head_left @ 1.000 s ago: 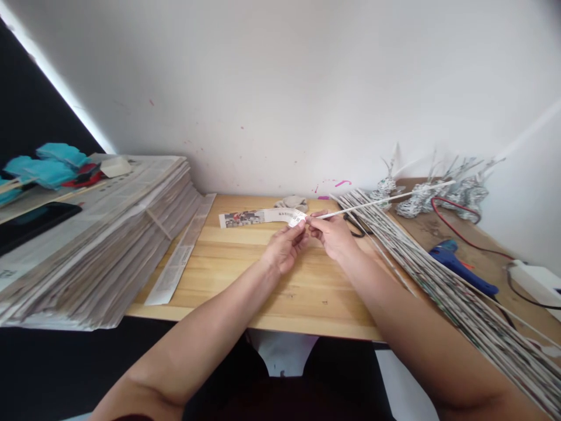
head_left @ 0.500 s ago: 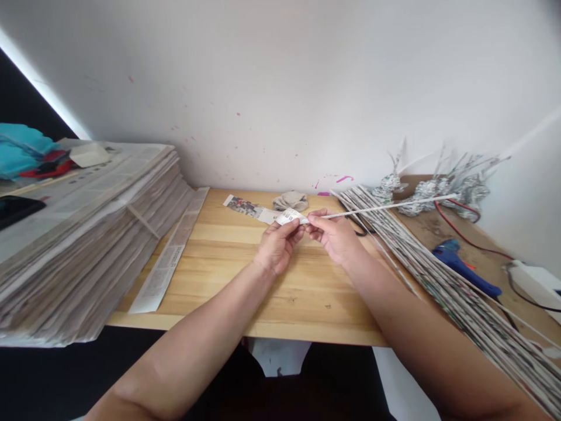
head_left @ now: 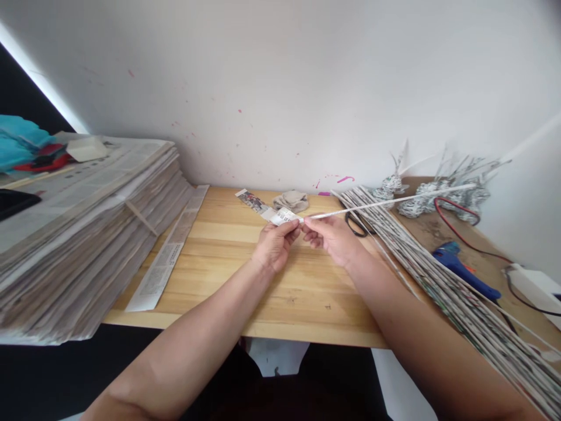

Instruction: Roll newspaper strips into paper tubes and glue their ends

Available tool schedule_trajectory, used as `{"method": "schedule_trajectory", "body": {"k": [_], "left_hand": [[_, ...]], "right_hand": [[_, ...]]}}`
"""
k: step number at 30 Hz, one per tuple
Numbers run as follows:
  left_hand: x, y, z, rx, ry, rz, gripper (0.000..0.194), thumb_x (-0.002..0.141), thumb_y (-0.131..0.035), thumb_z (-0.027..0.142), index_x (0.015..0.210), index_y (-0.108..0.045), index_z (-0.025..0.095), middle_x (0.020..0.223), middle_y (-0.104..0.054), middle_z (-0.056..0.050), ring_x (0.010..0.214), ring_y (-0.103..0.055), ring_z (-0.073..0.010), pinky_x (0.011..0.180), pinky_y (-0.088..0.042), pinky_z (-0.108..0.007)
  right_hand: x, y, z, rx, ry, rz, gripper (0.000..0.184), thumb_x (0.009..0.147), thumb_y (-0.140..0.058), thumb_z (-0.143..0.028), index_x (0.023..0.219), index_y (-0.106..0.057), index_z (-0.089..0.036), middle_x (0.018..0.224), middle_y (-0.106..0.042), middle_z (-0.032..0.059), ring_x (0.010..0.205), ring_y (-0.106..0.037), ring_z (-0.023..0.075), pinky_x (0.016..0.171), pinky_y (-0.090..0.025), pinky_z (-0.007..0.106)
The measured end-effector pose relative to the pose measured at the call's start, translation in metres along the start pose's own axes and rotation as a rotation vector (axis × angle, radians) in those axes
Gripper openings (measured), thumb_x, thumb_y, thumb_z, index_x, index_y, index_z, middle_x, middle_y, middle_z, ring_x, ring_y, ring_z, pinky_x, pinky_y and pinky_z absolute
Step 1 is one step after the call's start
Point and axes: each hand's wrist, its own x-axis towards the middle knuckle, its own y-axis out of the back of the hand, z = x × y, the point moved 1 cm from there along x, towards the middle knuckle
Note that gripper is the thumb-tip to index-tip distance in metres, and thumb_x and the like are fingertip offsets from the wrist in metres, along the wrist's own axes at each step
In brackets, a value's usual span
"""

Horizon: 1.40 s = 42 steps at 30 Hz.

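Observation:
Between thumb and fingers, my left hand (head_left: 275, 242) pinches a printed newspaper strip (head_left: 280, 216) close to where it narrows into a roll. The strip's flat tail runs off to the upper left over the table. My right hand (head_left: 328, 235) grips the rolled part, a thin white paper tube (head_left: 385, 202) that stretches out to the right above a bundle of similar tubes. Both hands nearly touch at the fingertips. Just behind them lies a crumpled beige cloth (head_left: 291, 201).
A tall newspaper stack (head_left: 109, 234) fills the left, with a cut newspaper strip (head_left: 164, 263) beside it. On the right are bundled paper tubes (head_left: 421, 275), black-handled scissors (head_left: 356, 225), a blue glue gun (head_left: 464, 272), woven paper pieces (head_left: 421, 199) and a white power strip (head_left: 534, 286).
The strip's flat tail has become shorter, its far end drawn in to the right. The tube's far end has shifted right and slightly up. Both hands stay close together.

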Motion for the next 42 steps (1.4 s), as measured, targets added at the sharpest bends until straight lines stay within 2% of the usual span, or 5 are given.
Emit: {"method": "schedule_trajectory", "body": {"k": [5, 12, 30, 35, 42], "left_hand": [[0.004, 0.002, 0.003, -0.02, -0.031, 0.065, 0.016, 0.065, -0.073, 0.005, 0.077, -0.065, 0.012, 0.076, -0.07, -0.002, 0.071, -0.067, -0.0114, 0.073, -0.054, -0.023], [0.002, 0.001, 0.003, 0.013, -0.082, 0.002, 0.025, 0.062, -0.077, 0.006, 0.084, -0.065, 0.011, 0.082, -0.072, -0.004, 0.075, -0.068, -0.0129, 0.08, -0.056, -0.027], [-0.002, 0.006, -0.002, 0.285, 0.042, -0.034, 0.046, 0.055, -0.084, 0.01, 0.087, -0.052, 0.015, 0.083, -0.071, -0.009, 0.069, -0.069, -0.0177, 0.071, -0.055, -0.032], [-0.002, 0.008, -0.001, 0.427, -0.183, -0.032, 0.045, 0.058, -0.082, 0.013, 0.068, -0.039, 0.02, 0.076, -0.068, -0.003, 0.069, -0.064, -0.0137, 0.067, -0.052, -0.027], [-0.004, 0.007, -0.014, 0.718, -0.413, -0.185, 0.012, 0.068, -0.076, 0.016, 0.079, -0.074, 0.02, 0.085, -0.069, -0.004, 0.078, -0.063, -0.014, 0.074, -0.048, -0.023]], "right_hand": [[-0.017, -0.005, -0.008, -0.712, 0.429, 0.097, 0.03, 0.082, -0.066, -0.043, 0.065, -0.056, -0.02, 0.059, -0.059, -0.0004, 0.052, -0.051, 0.0121, 0.053, -0.039, 0.027], [-0.021, -0.001, -0.02, -1.084, 0.912, 0.24, 0.013, 0.089, -0.058, -0.03, 0.091, -0.069, -0.022, 0.094, -0.072, 0.0071, 0.096, -0.058, 0.0251, 0.091, -0.039, 0.04], [-0.012, 0.023, -0.03, -1.102, 0.288, 0.099, 0.017, 0.081, -0.06, -0.028, 0.076, -0.073, -0.02, 0.068, -0.069, 0.0028, 0.056, -0.054, 0.0145, 0.055, -0.034, 0.028], [-0.012, 0.033, -0.035, -1.083, 0.212, 0.091, 0.02, 0.082, -0.058, -0.031, 0.071, -0.07, -0.02, 0.058, -0.063, -0.0001, 0.048, -0.048, 0.0116, 0.05, -0.031, 0.027], [-0.01, 0.039, -0.032, -1.006, 0.149, -0.044, 0.02, 0.08, -0.06, -0.035, 0.072, -0.07, -0.019, 0.061, -0.065, -0.0005, 0.05, -0.051, 0.0112, 0.049, -0.033, 0.025]]}}
